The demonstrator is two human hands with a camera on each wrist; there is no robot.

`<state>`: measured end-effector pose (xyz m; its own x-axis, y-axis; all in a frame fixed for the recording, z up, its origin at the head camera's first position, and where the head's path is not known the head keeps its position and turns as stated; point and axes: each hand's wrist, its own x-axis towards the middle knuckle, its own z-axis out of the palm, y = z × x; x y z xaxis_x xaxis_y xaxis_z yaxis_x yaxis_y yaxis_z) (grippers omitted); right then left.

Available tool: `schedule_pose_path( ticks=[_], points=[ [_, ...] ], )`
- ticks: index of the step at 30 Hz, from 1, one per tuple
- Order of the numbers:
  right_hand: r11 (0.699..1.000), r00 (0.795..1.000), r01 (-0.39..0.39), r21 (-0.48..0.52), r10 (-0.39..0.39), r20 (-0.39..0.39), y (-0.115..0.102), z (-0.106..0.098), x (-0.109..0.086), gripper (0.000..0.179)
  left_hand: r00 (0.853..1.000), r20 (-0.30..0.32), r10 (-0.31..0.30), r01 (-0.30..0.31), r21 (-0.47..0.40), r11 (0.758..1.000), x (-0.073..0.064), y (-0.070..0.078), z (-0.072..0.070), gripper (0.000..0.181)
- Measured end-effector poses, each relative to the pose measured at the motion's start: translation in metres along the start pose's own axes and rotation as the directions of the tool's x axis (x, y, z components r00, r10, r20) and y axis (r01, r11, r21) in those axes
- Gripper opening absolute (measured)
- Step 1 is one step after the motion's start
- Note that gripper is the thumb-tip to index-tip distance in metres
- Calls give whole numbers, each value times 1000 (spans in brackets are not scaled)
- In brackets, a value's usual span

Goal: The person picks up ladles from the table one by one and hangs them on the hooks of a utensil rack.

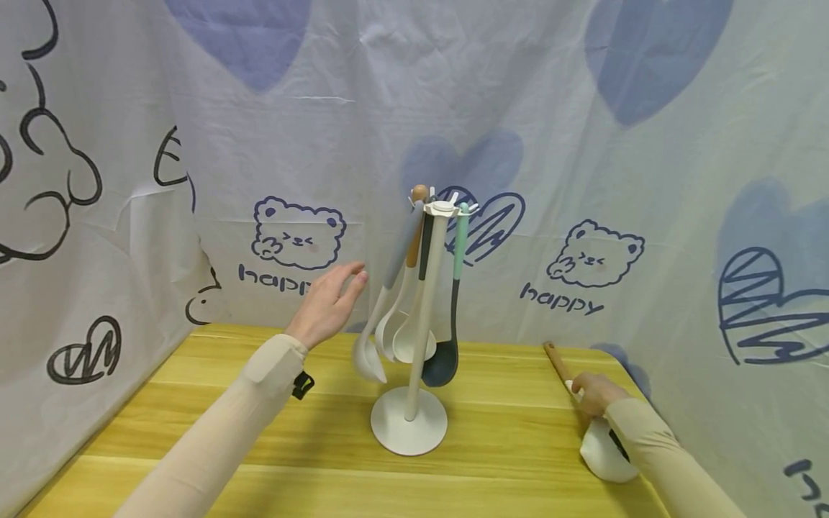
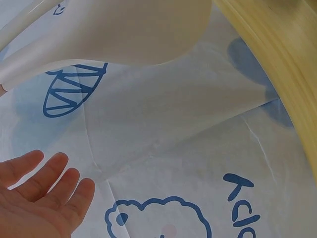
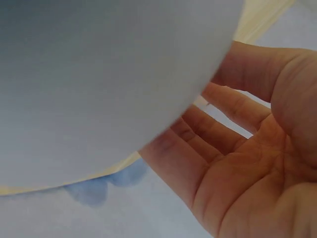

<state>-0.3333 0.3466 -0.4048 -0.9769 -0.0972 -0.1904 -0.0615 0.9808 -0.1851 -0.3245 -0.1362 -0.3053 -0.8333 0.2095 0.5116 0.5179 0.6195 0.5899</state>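
A white utensil stand point(image 1: 409, 436) rises from the middle of the table. From its top hang a blue-grey-handled utensil with a white head point(image 1: 368, 360), two white-headed utensils with brown and black handles, and a dark ladle point(image 1: 442, 364) with a mint handle. My left hand point(image 1: 329, 306) is raised just left of the blue-grey handle, fingers loosely spread, holding nothing. At the table's right side, my right hand point(image 1: 597, 394) grips the neck of a wooden-handled white ladle point(image 1: 607, 455). Its bowl point(image 3: 109, 89) fills much of the right wrist view and hides my fingertips.
The wooden table point(image 1: 311, 460) ends against a white curtain point(image 1: 401, 93) printed with bears and hearts, which also hangs at both sides. A black strap point(image 1: 302, 385) sits at my left wrist.
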Motion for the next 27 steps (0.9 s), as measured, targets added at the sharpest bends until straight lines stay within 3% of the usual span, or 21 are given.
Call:
schedule_pose_path(
  ticks=[4, 10, 20, 27],
  points=[
    [1000, 1000, 1, 10, -1, 19, -3, 0, 2, 47, 1000, -3, 5, -5, 2, 1000, 0, 0, 0, 55],
    [998, 998, 62, -15, -62, -7, -4, 1, 4, 50, 1000, -7, 13, -12, 8, 1000, 1, 0, 0, 56],
    [996, 997, 71, 56, -71, 4, -19, -2, -3, 59, 1000, -14, 12, -12, 4, 1000, 2, 3, -1, 56],
    [993, 994, 105, 57, -104, -13, -26, -5, -3, 54, 1000, -12, 18, -18, 3, 1000, 3, 3, -1, 56]
  ],
)
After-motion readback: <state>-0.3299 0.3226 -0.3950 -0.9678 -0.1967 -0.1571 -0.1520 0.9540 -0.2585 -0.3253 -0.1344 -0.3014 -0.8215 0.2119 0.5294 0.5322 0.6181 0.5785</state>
